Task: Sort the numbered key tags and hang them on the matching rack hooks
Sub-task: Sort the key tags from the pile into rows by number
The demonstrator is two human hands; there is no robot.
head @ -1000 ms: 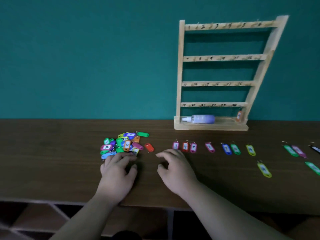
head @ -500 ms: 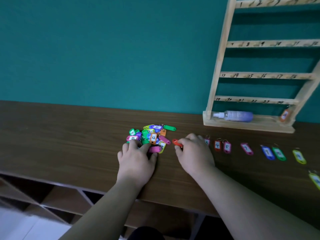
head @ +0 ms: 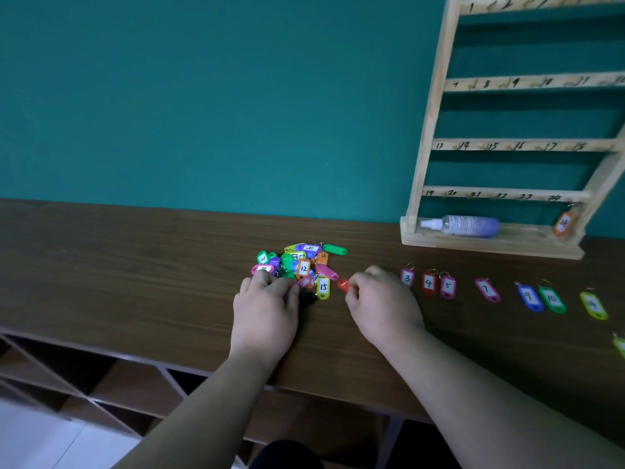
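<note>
Pinching red tag (head: 343, 285): right hand (head: 382, 306) | left hand (head: 263, 316) on pile (head: 301, 262), grip unclear | bottle (head: 470, 226) in rack (head: 426, 130)

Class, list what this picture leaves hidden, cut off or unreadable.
Head view:
the small red key tag: number hidden by the right hand pinching it;
the pile of coloured key tags: most numbers overlapped, near edge under the left hand;
the wooden numbered rack: top and right side cut off by the frame.
</note>
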